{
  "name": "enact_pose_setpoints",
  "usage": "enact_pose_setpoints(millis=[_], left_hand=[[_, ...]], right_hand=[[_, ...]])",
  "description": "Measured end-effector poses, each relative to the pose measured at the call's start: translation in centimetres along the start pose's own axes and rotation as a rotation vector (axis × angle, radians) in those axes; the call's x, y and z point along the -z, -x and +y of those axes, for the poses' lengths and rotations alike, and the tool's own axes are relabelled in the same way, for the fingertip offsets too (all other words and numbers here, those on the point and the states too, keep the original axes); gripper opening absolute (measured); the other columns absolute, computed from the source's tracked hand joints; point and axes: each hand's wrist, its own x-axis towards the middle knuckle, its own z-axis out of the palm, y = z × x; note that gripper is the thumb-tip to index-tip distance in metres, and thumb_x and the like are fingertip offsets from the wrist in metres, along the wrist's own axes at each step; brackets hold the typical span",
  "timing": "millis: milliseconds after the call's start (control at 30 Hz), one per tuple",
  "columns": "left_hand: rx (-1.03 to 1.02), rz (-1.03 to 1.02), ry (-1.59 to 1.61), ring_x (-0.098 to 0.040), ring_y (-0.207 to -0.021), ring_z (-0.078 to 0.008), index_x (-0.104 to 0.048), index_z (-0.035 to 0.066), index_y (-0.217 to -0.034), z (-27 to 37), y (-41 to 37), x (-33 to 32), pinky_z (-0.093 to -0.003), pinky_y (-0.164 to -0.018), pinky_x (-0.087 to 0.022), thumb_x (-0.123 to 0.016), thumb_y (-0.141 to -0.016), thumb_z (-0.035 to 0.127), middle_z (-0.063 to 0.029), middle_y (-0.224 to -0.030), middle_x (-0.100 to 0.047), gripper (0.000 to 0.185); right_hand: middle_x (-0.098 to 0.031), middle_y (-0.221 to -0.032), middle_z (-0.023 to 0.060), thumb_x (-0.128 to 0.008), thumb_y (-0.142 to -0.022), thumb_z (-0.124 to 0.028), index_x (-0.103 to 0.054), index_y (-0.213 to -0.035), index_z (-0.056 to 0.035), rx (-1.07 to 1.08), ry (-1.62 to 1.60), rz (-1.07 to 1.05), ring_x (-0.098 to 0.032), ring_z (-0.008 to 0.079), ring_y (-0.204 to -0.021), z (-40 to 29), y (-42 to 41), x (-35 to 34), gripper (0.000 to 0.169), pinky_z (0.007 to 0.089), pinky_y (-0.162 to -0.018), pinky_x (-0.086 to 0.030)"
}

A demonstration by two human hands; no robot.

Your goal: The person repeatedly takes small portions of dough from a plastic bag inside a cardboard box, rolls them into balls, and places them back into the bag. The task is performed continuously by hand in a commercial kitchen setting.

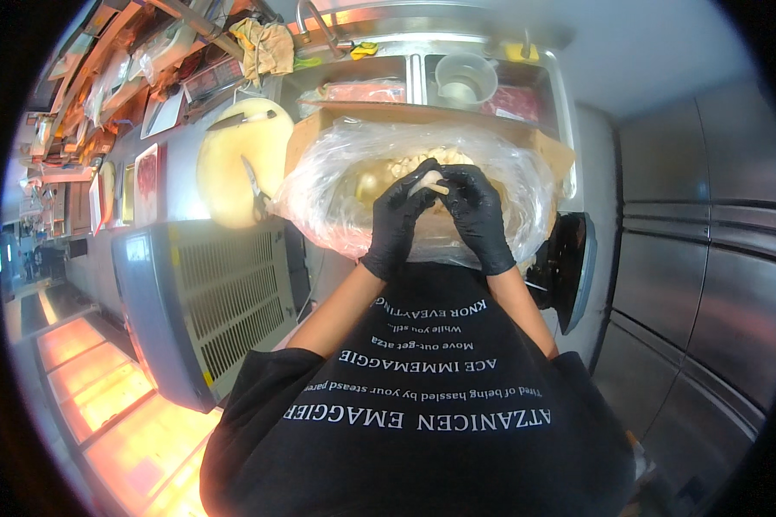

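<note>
Both hands wear black gloves and meet over a cardboard box (310,132) lined with a clear plastic bag (323,194). Between their fingertips is a small pale piece of food (434,182), perhaps a mushroom, with a short stem-like end pointing out. My left hand (398,216) pinches it from one side, and my right hand (475,210) grips it from the other. Below the hands, inside the bag, lie many cream-coloured pieces (414,163) of the same look. The hands hide part of the bag's contents.
On a round cutting board (223,161) left of the box lie scissors (255,187) and a knife (242,119). Behind the box, a double sink (416,77) holds packaged meat (365,92) and a plastic jug (465,79). A large vented appliance (233,291) stands at left, steel doors (659,258) at right.
</note>
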Motion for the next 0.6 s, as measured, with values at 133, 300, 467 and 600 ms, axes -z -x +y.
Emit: enact_pose_setpoints(millis=[133, 300, 467, 600], left_hand=[[0.027, 0.01, 0.083, -0.06, -0.109, -0.0131, -0.061, -0.001, -0.13, -0.4, -0.2, 0.2, -0.0271, -0.094, -0.048, -0.061, -0.095, 0.008, -0.0082, -0.13, -0.063, 0.037], [0.022, -0.036, 0.445, -0.059, -0.113, -0.0164, -0.059, 0.002, -0.129, -0.7, 0.0, -0.6, -0.0308, -0.099, -0.046, -0.054, -0.101, 0.019, -0.0077, -0.125, -0.063, 0.034], [0.264, 0.037, 0.746, -0.058, -0.114, -0.0212, -0.053, 0.002, -0.132, -0.5, -0.3, -0.8, -0.0331, -0.101, -0.046, -0.044, -0.105, 0.029, -0.0103, -0.12, -0.063, 0.04], [0.29, 0.006, 0.795, -0.06, -0.105, -0.0179, -0.056, 0.005, -0.127, 0.6, -0.2, -1.1, -0.0323, -0.095, -0.048, -0.045, -0.105, 0.028, -0.0074, -0.113, -0.063, 0.034]], right_hand=[[-0.065, -0.097, 0.0096, -0.068, -0.086, 0.001, -0.066, -0.108, 0.0001, 0.125, 0.064, 0.08, -0.066, 0.017, -0.085, -0.2, 0.2, -0.7, 0.023, 0.0283, -0.074, -0.052], [-0.065, -0.095, 0.0125, -0.068, -0.085, -0.001, -0.065, -0.101, -0.0009, 0.236, 0.213, 0.207, -0.067, 0.0238, -0.084, -0.3, 0.5, -2.0, 0.016, 0.0315, -0.072, -0.052], [-0.064, -0.096, 0.0144, -0.067, -0.081, -0.007, -0.065, -0.099, -0.0047, 0.358, 0.502, 0.064, -0.064, 0.035, -0.086, -0.4, -0.1, -2.2, 0.018, 0.0414, -0.074, -0.053], [-0.065, -0.1, 0.0148, -0.067, -0.083, -0.007, -0.068, -0.102, -0.0044, 0.342, 0.487, 0.046, -0.065, 0.033, -0.092, -0.8, 0.3, -2.7, 0.019, 0.039, -0.078, -0.053]])
